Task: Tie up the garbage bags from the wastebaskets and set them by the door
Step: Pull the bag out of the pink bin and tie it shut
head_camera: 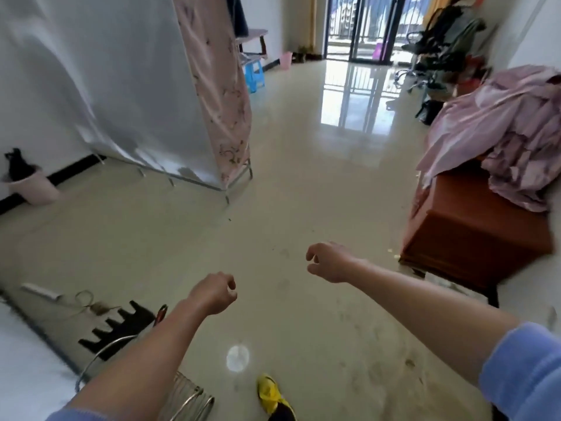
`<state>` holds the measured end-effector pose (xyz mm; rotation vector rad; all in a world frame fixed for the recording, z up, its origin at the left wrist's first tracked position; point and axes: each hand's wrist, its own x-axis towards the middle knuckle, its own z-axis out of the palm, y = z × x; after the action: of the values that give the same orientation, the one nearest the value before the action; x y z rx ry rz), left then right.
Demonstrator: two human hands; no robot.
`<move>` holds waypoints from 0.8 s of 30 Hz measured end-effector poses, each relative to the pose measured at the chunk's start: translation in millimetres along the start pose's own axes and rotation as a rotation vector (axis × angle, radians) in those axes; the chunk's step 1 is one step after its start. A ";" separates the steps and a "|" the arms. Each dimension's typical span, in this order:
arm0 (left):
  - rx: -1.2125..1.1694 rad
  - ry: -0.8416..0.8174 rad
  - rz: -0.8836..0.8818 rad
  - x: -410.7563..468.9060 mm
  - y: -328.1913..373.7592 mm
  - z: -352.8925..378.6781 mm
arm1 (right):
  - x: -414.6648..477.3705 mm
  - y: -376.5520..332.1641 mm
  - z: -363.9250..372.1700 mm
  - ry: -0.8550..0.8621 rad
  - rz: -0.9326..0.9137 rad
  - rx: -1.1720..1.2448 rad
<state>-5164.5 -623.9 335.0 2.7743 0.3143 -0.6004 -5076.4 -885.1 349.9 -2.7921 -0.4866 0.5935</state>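
So the nearest pink wastebasket [33,188] sits against the left wall by the dark baseboard. It's smooth tapered plastic, and a black garbage bag [16,162] pokes up out of it in a crinkly, floppy bunch that looks untied from here. A second pink wastebasket [73,60] is way down the room near the blue stool [254,75]; it's too small to tell if it has a bag. Both hands are empty: the left hand [214,294] is loosely curled with nothing in it, and the right hand [326,262] hangs in a relaxed claw, well apart from either bin. My guess is this is the walk-over step, nothing tied yet. Next is getting to that near bin, gathering the thin slippery film at the rim, pulling it free and knotting it. Around that there's a fabric wardrobe [121,86], silvery sheet on the side and pink print on the front, on skinny metal legs. The glossy tile floor [288,177] is reflective and a bit scuffed, and rumpled pink bedding [510,141] lies on a reddish wooden frame [473,238].
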 end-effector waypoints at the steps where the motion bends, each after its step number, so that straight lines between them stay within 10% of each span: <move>1: -0.007 0.002 -0.022 19.8 -11.8 -8.0 | 28.6 -8.9 -2.2 -0.014 -0.024 -0.007; 24: -0.320 0.130 -0.496 415.7 -270.9 -292.8 | 634.0 -301.2 -146.3 -0.156 -0.504 -0.268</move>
<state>-4759.4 -214.4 349.5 2.4272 1.0481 -0.4258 -4548.3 -400.1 349.9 -2.6982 -1.3381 0.6649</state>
